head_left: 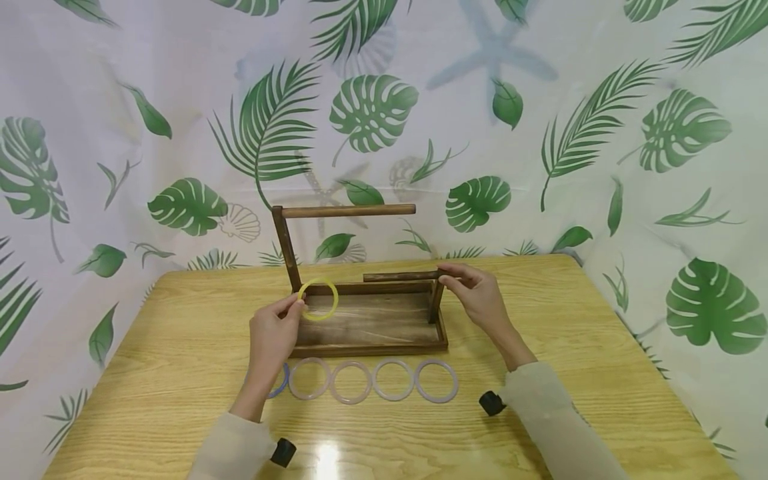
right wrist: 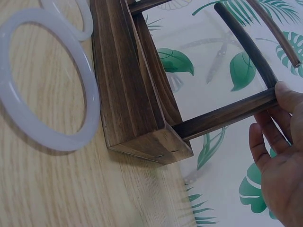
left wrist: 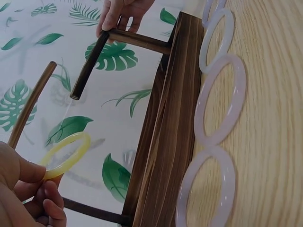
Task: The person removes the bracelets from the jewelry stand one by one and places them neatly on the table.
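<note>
A dark wooden bangle stand (head_left: 366,348) with a shallow tray base carries two horizontal bars, a tall one at the back left and a lower one at the right. My left hand (head_left: 274,328) pinches a yellow bangle (left wrist: 71,163) between thumb and fingers, holding it up over the stand's left end. At the lower bar's corner, my right hand (head_left: 477,298) grips the top of the short post (right wrist: 227,112) with thumb and fingertips. Both bars (head_left: 348,211) hang free at one end, with no bangle on them.
In front of the stand lies a row of bangles: a blue one (head_left: 279,383) partly behind the left forearm, pinkish ones (head_left: 351,403), a whitish one (head_left: 393,399) and a pale lavender one (head_left: 437,401). The wooden table (head_left: 600,373) meets a leaf-print cloth (head_left: 540,200) behind.
</note>
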`<state>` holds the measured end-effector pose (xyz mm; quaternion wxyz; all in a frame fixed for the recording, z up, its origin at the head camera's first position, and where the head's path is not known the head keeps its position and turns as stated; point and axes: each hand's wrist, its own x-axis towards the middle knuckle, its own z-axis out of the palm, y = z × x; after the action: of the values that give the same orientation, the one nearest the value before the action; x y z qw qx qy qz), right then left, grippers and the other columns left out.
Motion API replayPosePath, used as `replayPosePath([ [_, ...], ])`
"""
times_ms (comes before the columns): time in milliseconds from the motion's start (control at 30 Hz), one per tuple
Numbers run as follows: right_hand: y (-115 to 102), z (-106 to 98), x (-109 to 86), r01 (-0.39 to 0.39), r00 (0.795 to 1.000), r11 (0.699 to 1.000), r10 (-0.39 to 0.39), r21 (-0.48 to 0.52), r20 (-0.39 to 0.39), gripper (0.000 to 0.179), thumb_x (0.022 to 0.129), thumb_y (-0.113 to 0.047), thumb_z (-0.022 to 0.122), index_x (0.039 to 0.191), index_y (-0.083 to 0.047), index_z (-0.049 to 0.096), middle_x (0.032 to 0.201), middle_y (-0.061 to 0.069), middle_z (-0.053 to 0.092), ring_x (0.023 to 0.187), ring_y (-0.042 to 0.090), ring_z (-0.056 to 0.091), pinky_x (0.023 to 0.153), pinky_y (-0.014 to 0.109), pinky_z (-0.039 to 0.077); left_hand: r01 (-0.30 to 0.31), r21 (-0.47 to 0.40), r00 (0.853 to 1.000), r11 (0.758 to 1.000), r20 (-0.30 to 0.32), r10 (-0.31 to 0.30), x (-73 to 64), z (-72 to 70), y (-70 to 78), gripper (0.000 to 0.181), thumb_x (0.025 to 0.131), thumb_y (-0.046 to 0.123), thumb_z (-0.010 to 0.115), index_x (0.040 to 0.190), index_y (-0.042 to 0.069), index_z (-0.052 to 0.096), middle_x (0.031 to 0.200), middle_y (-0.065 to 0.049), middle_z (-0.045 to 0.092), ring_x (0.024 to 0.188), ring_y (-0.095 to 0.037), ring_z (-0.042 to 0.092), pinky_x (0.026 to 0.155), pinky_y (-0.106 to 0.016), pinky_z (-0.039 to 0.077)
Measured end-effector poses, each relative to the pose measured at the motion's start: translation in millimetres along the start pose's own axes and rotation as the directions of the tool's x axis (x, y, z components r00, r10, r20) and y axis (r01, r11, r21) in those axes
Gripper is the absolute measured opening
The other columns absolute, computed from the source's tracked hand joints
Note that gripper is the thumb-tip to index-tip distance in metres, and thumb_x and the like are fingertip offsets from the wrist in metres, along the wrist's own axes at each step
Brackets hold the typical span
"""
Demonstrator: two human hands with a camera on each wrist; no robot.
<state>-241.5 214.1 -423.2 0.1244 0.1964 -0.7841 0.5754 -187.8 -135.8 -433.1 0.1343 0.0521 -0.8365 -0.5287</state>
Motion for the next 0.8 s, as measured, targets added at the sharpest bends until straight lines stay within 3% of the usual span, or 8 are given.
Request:
replayPosePath([
  [100, 0.3, -0.4, 0.7, -0.006, 1.000, 1.000, 0.005, 0.016, 0.002, 0.027, 0.100, 0.001, 0.066, 0.125, 0.012, 0.068, 0.122, 0.030, 0.067, 0.103, 0.005, 0.065, 0.087, 0.016, 0.051, 0.021, 0.017, 1.000, 1.000, -0.008, -0.021, -1.9, -9.6, -2.1, 0.032, 0.104, 0.015, 0.063, 0.128, -0.006, 0.069, 0.104, -0.018, 0.077, 0.069, -0.016, 0.059, 0.049, -0.020, 0.039],
  [400, 2.1, -0.2, 1.3, -0.002, 1.000, 1.000, 0.002, 0.027, 0.005, 0.026, 0.100, 0.003, 0.065, 0.125, 0.012, 0.068, 0.123, 0.031, 0.066, 0.103, 0.002, 0.065, 0.087, 0.017, 0.052, 0.062, 0.056, 0.998, 0.997, -0.010, -0.061, -9.7, -42.7, -11.4, 0.032, 0.105, 0.016, 0.061, 0.128, -0.005, 0.069, 0.110, -0.022, 0.074, 0.063, -0.017, 0.049, 0.046, -0.021, 0.034],
  [633, 1.5, -0.2, 1.1, -0.013, 1.000, 1.000, 0.013, 0.023, -0.004, 0.026, 0.100, 0.003, 0.065, 0.125, 0.011, 0.068, 0.122, 0.031, 0.067, 0.103, 0.003, 0.065, 0.087, 0.017, 0.052, 0.080, 0.087, 0.996, 0.993, -0.035, -0.077, -14.9, -71.1, -22.0, 0.035, 0.107, 0.017, 0.059, 0.131, -0.008, 0.065, 0.117, -0.023, 0.072, 0.092, -0.027, 0.065, 0.058, -0.018, 0.044],
  [800, 2.4, 0.0, 1.1, -0.011, 1.000, 1.000, 0.011, 0.027, 0.000, 0.027, 0.100, 0.003, 0.065, 0.125, 0.013, 0.067, 0.123, 0.032, 0.066, 0.104, 0.003, 0.065, 0.087, 0.017, 0.052, 0.090, 0.120, 0.994, 0.989, -0.066, -0.083, -20.7, -90.4, -30.4, 0.037, 0.107, 0.020, 0.060, 0.133, -0.006, 0.065, 0.117, -0.022, 0.073, 0.082, -0.010, 0.062, 0.052, -0.023, 0.040],
])
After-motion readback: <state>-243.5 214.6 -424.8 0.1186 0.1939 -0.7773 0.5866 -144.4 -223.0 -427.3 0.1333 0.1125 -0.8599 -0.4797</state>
